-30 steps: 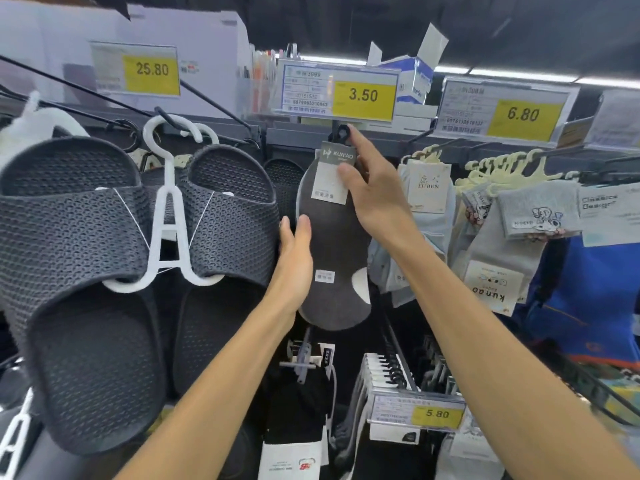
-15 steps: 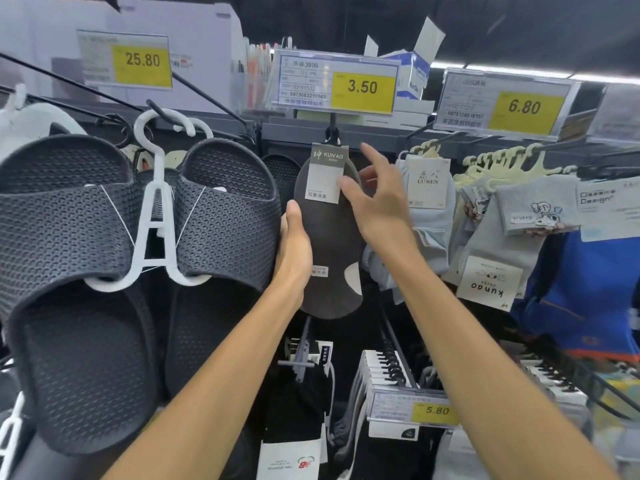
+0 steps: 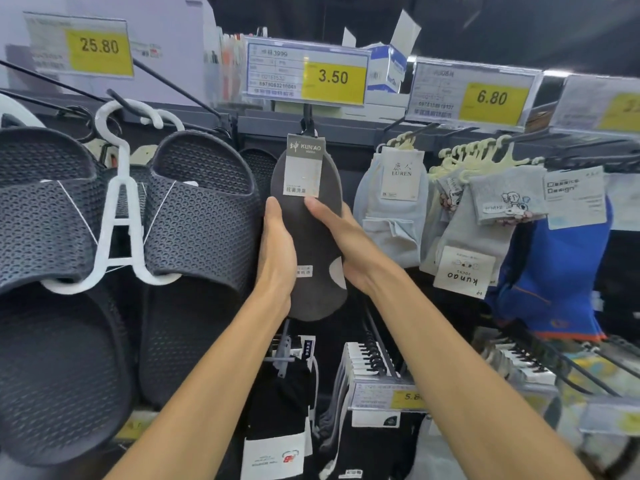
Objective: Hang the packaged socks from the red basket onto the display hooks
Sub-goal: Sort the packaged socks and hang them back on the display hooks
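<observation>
A dark grey sock pack (image 3: 311,237) with a KUN'AO card hangs from the black display hook (image 3: 307,121) under the 3.50 price tag (image 3: 306,74). My left hand (image 3: 277,251) lies flat with straight fingers against the pack's left edge. My right hand (image 3: 349,251) holds the pack's right side, with the thumb across the front and the fingers behind the edge. The red basket is out of view.
Black slippers (image 3: 194,202) on a white hanger (image 3: 119,216) hang close to the left. Light blue socks (image 3: 391,216) and grey socks (image 3: 485,216) hang on hooks to the right. Black sock packs (image 3: 277,410) and a 5.80 tag (image 3: 388,396) fill the row below.
My right hand came down from the pack's card at the hook to its middle right side. My left hand stayed at the left edge. The pack now hangs from the hook.
</observation>
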The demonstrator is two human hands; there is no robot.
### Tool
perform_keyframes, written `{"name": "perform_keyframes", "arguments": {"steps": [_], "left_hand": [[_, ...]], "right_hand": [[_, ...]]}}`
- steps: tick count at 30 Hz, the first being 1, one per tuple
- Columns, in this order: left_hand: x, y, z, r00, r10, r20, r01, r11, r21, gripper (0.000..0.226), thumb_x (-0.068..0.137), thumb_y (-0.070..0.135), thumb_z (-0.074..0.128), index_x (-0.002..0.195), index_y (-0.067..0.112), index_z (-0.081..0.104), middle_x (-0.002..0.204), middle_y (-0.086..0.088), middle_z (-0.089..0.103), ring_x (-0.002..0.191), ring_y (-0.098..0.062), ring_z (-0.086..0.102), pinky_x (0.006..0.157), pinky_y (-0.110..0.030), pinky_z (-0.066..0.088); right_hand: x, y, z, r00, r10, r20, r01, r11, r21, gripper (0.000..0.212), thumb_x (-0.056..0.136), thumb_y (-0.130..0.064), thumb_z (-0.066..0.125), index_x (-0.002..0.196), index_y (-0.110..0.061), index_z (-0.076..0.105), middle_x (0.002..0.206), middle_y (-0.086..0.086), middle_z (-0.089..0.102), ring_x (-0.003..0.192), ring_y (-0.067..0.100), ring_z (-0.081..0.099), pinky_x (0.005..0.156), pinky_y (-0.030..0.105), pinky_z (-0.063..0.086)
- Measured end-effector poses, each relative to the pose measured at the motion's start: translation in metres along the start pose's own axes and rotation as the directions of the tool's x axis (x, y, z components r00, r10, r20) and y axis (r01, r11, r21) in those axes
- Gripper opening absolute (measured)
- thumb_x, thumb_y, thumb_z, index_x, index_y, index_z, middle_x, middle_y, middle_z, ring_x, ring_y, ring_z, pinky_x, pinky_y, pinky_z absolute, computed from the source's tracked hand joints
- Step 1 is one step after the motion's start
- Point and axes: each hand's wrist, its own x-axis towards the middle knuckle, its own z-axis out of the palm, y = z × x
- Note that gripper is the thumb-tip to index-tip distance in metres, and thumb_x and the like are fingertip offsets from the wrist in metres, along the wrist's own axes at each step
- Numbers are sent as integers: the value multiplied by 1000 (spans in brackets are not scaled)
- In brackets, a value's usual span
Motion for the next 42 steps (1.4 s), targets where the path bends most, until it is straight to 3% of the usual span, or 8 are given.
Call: {"name": "perform_keyframes", "arguments": {"steps": [8, 14, 18, 20, 22, 26, 33, 42], "left_hand": [[-73, -8, -11, 934, 333, 133, -358, 864, 353, 80, 90, 40, 48, 158, 34, 6, 168, 7, 9, 152, -7, 18, 124, -39, 22], [-124, -2, 32, 550, 730, 406, -822, 387, 418, 73, 94, 13, 48, 157, 7, 12, 168, 3, -4, 156, -17, -5, 126, -43, 7], [-82, 11, 85, 763, 518, 387, -631, 729, 266, 65, 95, 20, 45, 156, 16, 22, 160, 16, 13, 139, 24, 4, 107, 3, 6], [-40, 15, 107, 905, 342, 254, -411, 859, 307, 57, 101, 24, 43, 154, 13, 27, 162, 8, 17, 143, 10, 18, 106, -5, 15], [2, 17, 117, 976, 178, 129, -211, 923, 322, 54, 104, 26, 38, 153, 5, 28, 163, -7, 19, 148, -20, 24, 116, -28, 23], [52, 9, 115, 992, 9, 126, -49, 946, 321, 62, 103, 44, 28, 146, 2, 40, 149, -21, 45, 138, -36, 43, 116, -54, 34], [34, 3, 119, 985, -40, 166, 12, 986, 165, 64, 102, 57, 19, 126, 20, 64, 115, -12, 72, 108, -30, 68, 101, -50, 51], [9, 5, 123, 993, 117, 6, -117, 984, 136, 37, 99, 43, 33, 112, 25, 62, 105, 2, 70, 96, -19, 66, 86, -39, 53]], "right_hand": [[-88, -11, -24, 943, -293, -156, 217, 900, -378, 70, 88, -52, 61, 150, -29, 37, 149, -17, 46, 135, -6, 43, 112, 21, 36], [-84, -23, -79, 820, -457, -344, 288, 850, -441, 56, 91, -35, 58, 145, -26, 44, 144, -14, 50, 133, -4, 44, 112, 24, 36], [-48, -26, -92, 880, -375, -292, 191, 842, -505, 63, 89, -43, 60, 146, -25, 39, 132, -11, 59, 113, -9, 57, 92, 13, 45], [-27, -31, -93, 882, -335, -332, 146, 863, -484, 47, 92, -42, 58, 135, -24, 47, 117, -12, 63, 91, -18, 59, 76, 6, 45], [-12, -35, -92, 902, -261, -345, 126, 921, -367, 54, 96, -43, 57, 142, -19, 44, 128, -7, 58, 110, -8, 57, 97, 16, 43], [-6, -31, -92, 955, -157, -253, 131, 985, -115, 55, 99, -40, 56, 146, -14, 44, 136, 12, 61, 123, 28, 61, 108, 49, 46], [-9, -29, -89, 956, -176, -234, 165, 984, -66, 21, 103, -34, 51, 117, -27, 65, 101, -6, 78, 93, 10, 74, 74, 24, 59], [-35, -35, -78, 933, -158, -322, 101, 977, -187, 26, 97, -46, 54, 121, -37, 56, 112, -10, 73, 101, 11, 71, 96, 39, 55]]}}
